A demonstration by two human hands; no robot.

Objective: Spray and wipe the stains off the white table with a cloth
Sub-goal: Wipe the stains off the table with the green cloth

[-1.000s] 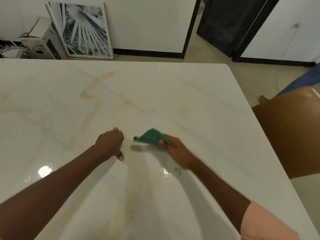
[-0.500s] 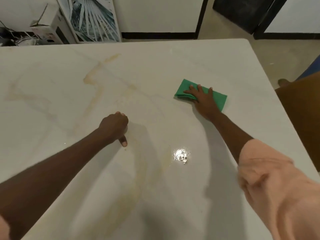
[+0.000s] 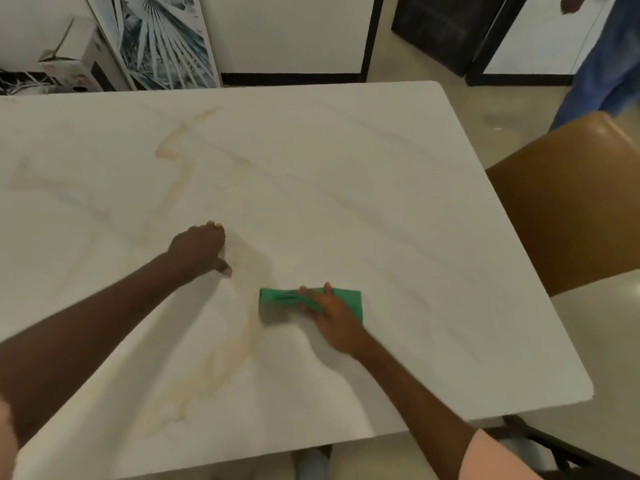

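The white marble-look table [image 3: 398,209] carries yellowish-brown stain streaks [image 3: 221,368] running from the far left down to the near middle. A folded green cloth [image 3: 348,299] lies flat on the table right of centre. My right hand [image 3: 329,317] presses on it with straight spread fingers. The cloth's left part is blurred. My left hand [image 3: 201,247] rests on the table left of the cloth, fingers curled under and thumb sticking down, holding nothing. No spray bottle is in view.
A brown chair [image 3: 571,202] stands against the table's right edge. Another person in blue trousers [image 3: 599,74] stands on the floor at the far right. A framed leaf picture [image 3: 156,39] and a cardboard box [image 3: 69,64] lean by the far wall.
My right hand slid the green cloth from the far right of the table back toward me and leftward, close to the stain streak. My left hand stayed in place.
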